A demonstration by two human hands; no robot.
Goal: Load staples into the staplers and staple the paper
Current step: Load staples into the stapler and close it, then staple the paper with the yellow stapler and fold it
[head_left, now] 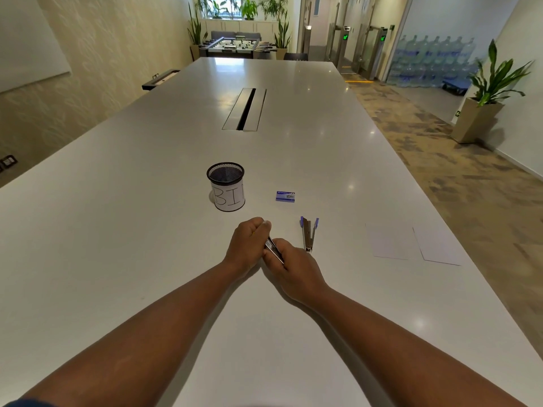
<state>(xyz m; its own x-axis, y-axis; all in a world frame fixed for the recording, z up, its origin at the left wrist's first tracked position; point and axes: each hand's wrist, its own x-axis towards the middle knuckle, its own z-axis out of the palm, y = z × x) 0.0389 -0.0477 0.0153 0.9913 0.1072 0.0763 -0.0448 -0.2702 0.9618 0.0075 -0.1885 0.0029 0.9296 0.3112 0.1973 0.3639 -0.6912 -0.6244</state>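
Both my hands meet on a small metal stapler point(273, 248) just above the white table. My left hand point(246, 245) grips its far end with curled fingers, and my right hand point(291, 267) grips its near end. Most of that stapler is hidden by my fingers. A second stapler point(309, 234) with purple tips lies swung open on the table to the right of my hands. A small blue staple box point(285, 196) lies behind it. Two white paper sheets point(389, 240) point(437, 245) lie flat at the right.
A black mesh cup point(226, 186) with a paper label reading "BI" stands behind my left hand. A cable slot point(245, 109) runs along the middle of the long table point(147, 201). The table's right edge drops to a carpeted floor with a potted plant point(484, 107).
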